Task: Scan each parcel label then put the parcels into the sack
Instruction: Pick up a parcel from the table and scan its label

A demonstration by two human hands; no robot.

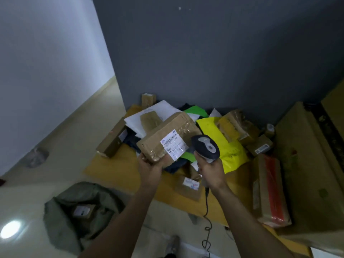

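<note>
Parcel (167,135) is up in the air over the tabletop (119,170). It's a brown taped box held by its near corner in the left hand (150,168), fingers curled round the edge, so the grip looks firm. Its label (174,146) faces up toward the camera. The right hand (210,170) is wrapped round the handle of the scanner (205,146), whose head sits just beside the label's right edge.

For a clean read the person would probably want to back the scanner off a touch and square it to the barcode along the top of the label. Right now it looks very close and a bit off to one side. The shiny tape next to the label could throw glare, so tilting the box slightly should help. No beam shows, so there's no telling if the trigger is pressed.

The sack (63,220) lies open on the floor at lower left, well apart from the parcel, with one box (83,211) already inside. Getting there means swinging the left arm across and down, and nothing visible blocks that path.

Around all this is a pile of other parcels on the tabletop, presumably waiting their turn. A yellow bag (230,149) sits just behind the scanner, a small box (188,187) between the two wrists, and a long box (270,190) with red tape off to the right. The cable (206,216) hangs from the scanner past the tabletop edge and coils toward the floor. That's the likeliest thing to snag.
</note>
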